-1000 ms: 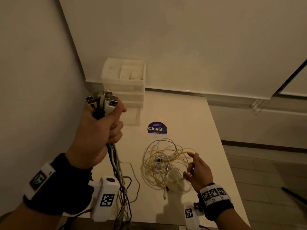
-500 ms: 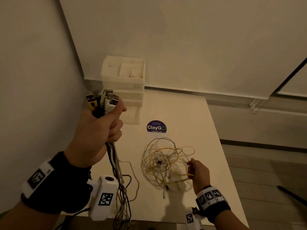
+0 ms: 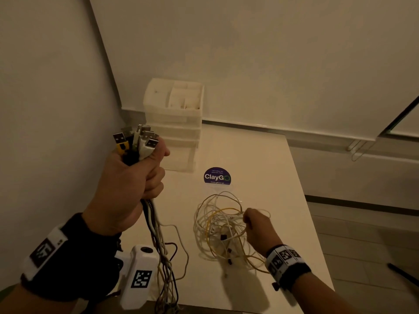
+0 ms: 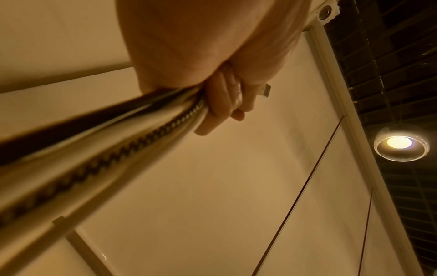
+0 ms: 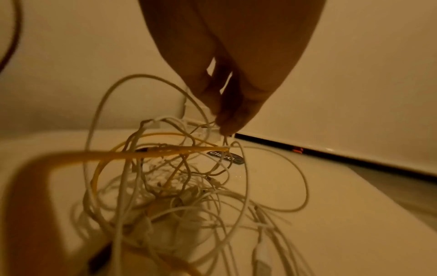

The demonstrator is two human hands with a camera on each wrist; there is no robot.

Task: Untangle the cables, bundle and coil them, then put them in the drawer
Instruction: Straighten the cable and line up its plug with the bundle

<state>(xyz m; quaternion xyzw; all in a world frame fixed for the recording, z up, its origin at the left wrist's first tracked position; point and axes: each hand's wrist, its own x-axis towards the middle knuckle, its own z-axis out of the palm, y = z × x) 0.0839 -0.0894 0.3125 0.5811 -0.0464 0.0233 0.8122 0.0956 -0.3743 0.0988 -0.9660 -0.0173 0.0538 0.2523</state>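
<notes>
The fingers (image 5: 227, 119) of the right hand (image 3: 258, 225) are drawn together at their tips on a thin white strand at the upper right of the tangle (image 3: 224, 230); the hold looks like a pinch, though blur leaves the exact contact uncertain. The tangle, white loops with one yellow cable (image 5: 146, 151) through it, lies on the counter (image 3: 260, 159) towards its near edge, directly below and to the left of those fingers. It has no clear long axis, being a loose round heap. The right hand is plainly the nearer one.

The left hand (image 3: 129, 189) is raised over the counter's left edge, its fingers (image 4: 222, 104) clamped round a bundle (image 3: 154, 225) of cables. The plugs (image 3: 136, 139) stick up out of the fist and the cords hang down past the near edge.

Probably the coming move is to draw one strand up and clear. It should lift away from the heap, and the crossing loops and the yellow cable may drag along with it.

Beyond the tangle is a round sticker (image 3: 217, 176). The drawers (image 3: 176, 123) stand at the far left corner, by the wall, all seemingly closed.
</notes>
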